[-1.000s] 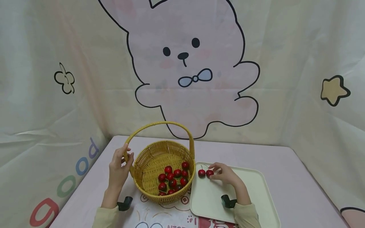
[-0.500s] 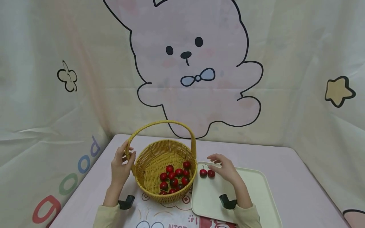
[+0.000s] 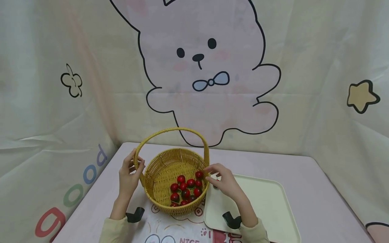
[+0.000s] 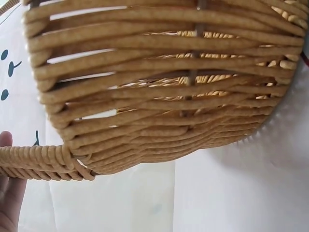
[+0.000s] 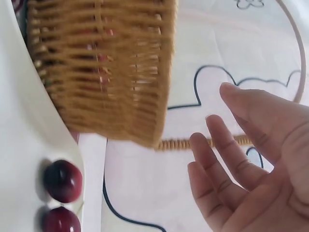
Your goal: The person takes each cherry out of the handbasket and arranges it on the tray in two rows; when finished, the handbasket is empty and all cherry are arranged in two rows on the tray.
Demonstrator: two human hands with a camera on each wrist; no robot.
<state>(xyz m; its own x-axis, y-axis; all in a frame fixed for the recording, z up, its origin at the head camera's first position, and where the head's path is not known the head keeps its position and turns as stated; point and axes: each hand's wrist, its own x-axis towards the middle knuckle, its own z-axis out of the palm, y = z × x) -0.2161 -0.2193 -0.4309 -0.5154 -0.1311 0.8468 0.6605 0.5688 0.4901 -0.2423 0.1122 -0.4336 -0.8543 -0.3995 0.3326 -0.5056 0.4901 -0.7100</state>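
Note:
A round yellow wicker basket (image 3: 170,158) with a tall arched handle (image 3: 170,130) holds several dark red cherries (image 3: 185,193), gathered toward its right front. My left hand (image 3: 127,179) grips the left foot of the handle between thumb and fingers. Beside the right rim, near the handle's other foot, my right hand (image 3: 223,182) is raised with loosely spread fingers and nothing in them. In the right wrist view those fingers stand apart from the basket wall (image 5: 106,72). Two cherries (image 5: 63,181) lie on the white tray, mostly hidden behind my right hand in the head view.
The cream tray (image 3: 258,209) lies right of the basket, its left edge close against it. A printed sheet (image 3: 182,233) lies under the basket's front on the pale table (image 3: 316,202). A curtain (image 3: 304,50) with a cartoon animal hangs behind.
My right hand has let go of the right-hand cherry on the tray, then moved left to the basket's right side. My left hand has stayed on the handle.

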